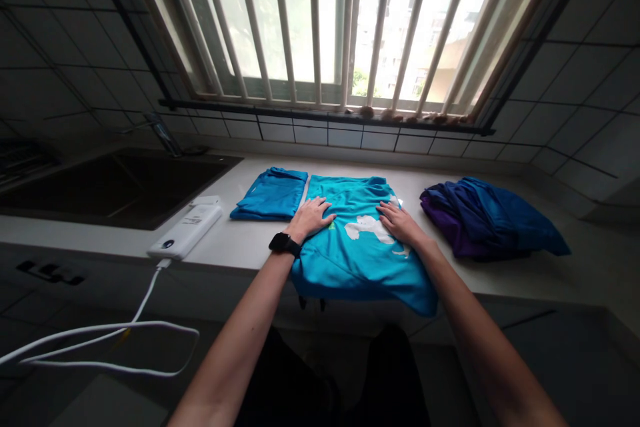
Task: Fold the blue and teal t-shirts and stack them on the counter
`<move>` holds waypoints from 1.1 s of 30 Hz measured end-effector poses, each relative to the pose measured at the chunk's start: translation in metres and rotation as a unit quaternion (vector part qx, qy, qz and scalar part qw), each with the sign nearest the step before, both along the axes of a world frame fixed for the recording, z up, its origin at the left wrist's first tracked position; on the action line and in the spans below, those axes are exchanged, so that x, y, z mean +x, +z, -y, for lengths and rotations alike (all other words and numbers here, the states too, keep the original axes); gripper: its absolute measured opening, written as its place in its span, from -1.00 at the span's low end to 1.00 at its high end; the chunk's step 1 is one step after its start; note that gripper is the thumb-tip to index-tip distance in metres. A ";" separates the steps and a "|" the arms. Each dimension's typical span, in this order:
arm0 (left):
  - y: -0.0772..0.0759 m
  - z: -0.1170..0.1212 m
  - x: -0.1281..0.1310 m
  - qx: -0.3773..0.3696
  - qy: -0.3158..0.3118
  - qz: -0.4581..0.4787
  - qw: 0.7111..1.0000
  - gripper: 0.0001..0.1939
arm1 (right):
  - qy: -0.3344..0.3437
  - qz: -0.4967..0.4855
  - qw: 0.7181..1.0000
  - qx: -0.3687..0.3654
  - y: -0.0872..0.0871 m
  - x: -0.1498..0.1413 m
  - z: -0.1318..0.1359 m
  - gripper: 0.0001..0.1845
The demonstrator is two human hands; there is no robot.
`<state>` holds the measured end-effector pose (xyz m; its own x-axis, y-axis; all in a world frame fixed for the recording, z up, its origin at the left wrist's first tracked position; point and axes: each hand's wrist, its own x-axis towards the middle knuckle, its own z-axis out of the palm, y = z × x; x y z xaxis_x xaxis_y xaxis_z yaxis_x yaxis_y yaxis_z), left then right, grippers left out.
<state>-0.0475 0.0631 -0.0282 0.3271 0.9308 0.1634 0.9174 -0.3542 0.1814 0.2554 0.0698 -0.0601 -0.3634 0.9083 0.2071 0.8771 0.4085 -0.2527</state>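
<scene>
A turquoise shirt (350,260) with a white print lies spread on the counter, its near end hanging over the front edge. My left hand (311,215) rests flat on its left side, fingers stretched out, with a dark watch on the wrist. On the right side of the same shirt, beside the print, my right hand (399,221) lies with its fingers extended. Neither hand grips the cloth. Just left of the shirt sits a folded blue garment (273,193). To the right is a loose pile of blue and purple clothes (490,217).
A white power bank (187,227) with a white cable (145,297) stands near the counter's front edge. Beyond it on the left is a dark sink (100,187) with a faucet (165,137). A barred window (320,33) is behind the counter (245,250).
</scene>
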 end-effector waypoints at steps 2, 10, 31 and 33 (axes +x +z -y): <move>0.011 0.021 0.000 0.011 -0.004 0.001 1.000 -0.57 | 0.003 -0.016 1.000 0.022 0.010 0.001 0.010 -0.51; -0.010 0.150 -0.049 0.007 -0.110 0.115 0.987 -0.48 | 0.138 -0.097 0.982 -0.087 0.043 0.056 0.130 -0.24; -0.030 0.192 -0.071 0.201 -0.125 0.172 0.956 -0.65 | 0.113 -0.119 0.976 0.142 0.019 0.053 0.219 -0.49; -0.013 0.195 -0.073 0.185 -0.074 0.241 0.950 -0.78 | 0.088 -0.164 0.974 0.130 0.036 0.054 0.219 -0.53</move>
